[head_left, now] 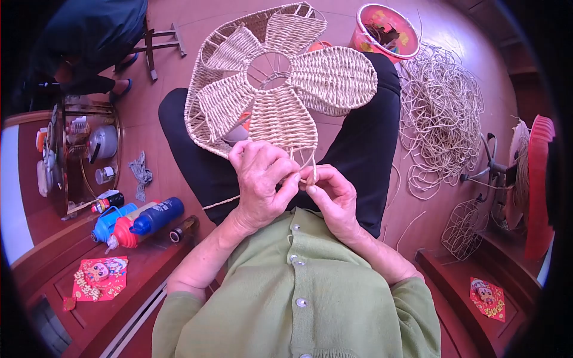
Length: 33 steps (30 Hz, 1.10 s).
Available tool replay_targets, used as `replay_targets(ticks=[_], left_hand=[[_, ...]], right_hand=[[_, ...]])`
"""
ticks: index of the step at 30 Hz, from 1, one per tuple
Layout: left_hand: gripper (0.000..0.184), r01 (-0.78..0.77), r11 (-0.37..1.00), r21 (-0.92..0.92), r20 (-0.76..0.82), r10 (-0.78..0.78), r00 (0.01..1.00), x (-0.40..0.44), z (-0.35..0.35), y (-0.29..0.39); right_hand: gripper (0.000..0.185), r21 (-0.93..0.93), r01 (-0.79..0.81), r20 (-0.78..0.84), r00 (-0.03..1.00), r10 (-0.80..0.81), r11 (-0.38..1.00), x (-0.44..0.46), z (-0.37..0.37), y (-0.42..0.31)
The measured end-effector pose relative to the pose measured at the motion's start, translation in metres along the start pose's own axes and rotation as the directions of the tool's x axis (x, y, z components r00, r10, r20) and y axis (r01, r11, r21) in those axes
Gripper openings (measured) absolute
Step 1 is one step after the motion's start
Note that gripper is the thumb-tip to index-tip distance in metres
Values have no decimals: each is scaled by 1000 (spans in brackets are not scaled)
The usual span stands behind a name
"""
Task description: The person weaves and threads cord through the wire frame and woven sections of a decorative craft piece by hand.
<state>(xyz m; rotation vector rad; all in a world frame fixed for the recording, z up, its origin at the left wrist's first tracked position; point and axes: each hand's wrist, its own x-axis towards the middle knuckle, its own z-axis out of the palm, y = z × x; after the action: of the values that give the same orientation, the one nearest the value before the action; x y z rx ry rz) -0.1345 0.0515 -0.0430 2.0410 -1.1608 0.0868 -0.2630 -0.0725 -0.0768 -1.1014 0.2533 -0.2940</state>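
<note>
Pinching pale cord (pixel 314 162), left fingers (pixel 287 186), right fingers (pixel 319 193) both clamped; red poster's (pixel 101 278) yellow lettering unclear.

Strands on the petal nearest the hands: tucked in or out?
Out: bare strands extend past the woven petal, down to the left hand and right hand.

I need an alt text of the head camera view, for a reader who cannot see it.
Two bare hands, left and right, pinch pale cord at the lower petal of a woven, flower-shaped piece above the person's lap. A tangled cord pile and a red bucket stand on the floor beyond the right knee.
</note>
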Motion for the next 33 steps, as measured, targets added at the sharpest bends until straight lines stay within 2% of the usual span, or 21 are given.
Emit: replay_targets(ticks=[3,5,8,9,10,11,13,15,17,19,20,21,22,23,25,27,29,30,31,32,33], left_hand=[[17,4,1000,-7,16,-4,1000,4,-1,3],[19,-2,1000,-16,38,3,999,5,0,4],[24,-15,1000,24,17,15,1000,-1,10,-1],[25,-35,998,46,-23,36,999,-3,13,-3],[27,-54,996,69,-61,59,996,-4,15,-4],[27,-60,996,70,-62,64,996,-6,16,-5],[26,-10,998,58,-140,18,990,-10,21,-1],[24,3,999,52,-173,7,985,-9,23,2],[22,49,999,10,-177,-47,983,-7,25,7],[17,-8,997,72,-147,19,989,-7,24,6],[15,2,996,89,-131,10,991,-5,22,8],[13,13,994,105,-114,-1,993,-4,19,9],[10,34,991,127,-75,-25,997,-5,18,9],[10,31,992,126,-75,-22,997,-3,15,10],[10,53,981,186,92,-72,993,0,8,13],[11,41,985,169,103,-59,993,2,5,10],[12,31,988,150,113,-48,992,4,1,10],[14,8,992,129,106,-22,994,5,-3,11],[16,-14,994,109,99,3,995,6,-5,12],[20,-18,994,103,77,10,997,4,-4,13],[20,-17,995,101,78,9,997,2,1,10]], right_hand=[[14,155,-81,-63,994,92,985,-3,-1,-1],[13,122,-124,-108,985,137,985,-1,-6,-1],[10,17,-77,-141,987,78,997,13,-13,-9],[8,-253,11,-82,996,-33,967,22,-11,-21],[7,-497,109,4,992,-124,861,31,-9,-27],[7,-497,113,3,992,-129,860,42,-10,-26],[13,-757,348,126,908,-400,552,61,-9,-24],[19,-765,332,97,907,-411,552,65,-7,-19],[22,-726,174,-59,948,-312,665,57,-2,-17],[15,-689,151,-83,955,-284,709,50,-6,-11],[13,-231,-73,-217,976,21,970,45,-9,-3],[15,298,-287,-176,921,348,910,39,-11,3],[24,393,-362,-97,898,430,845,33,-10,7],[24,393,-360,-99,898,428,846,31,-10,7],[23,532,-444,105,880,463,721,30,-12,9],[23,590,-431,149,889,433,682,27,-18,10],[23,480,-458,28,860,509,748,16,-18,2],[22,323,-454,-75,863,500,831,8,-13,-12],[15,155,-344,-126,923,364,926,2,-14,-16],[12,-137,-109,-93,991,97,985,4,-13,-21],[12,-400,151,15,987,-159,904,8,-12,-27]])
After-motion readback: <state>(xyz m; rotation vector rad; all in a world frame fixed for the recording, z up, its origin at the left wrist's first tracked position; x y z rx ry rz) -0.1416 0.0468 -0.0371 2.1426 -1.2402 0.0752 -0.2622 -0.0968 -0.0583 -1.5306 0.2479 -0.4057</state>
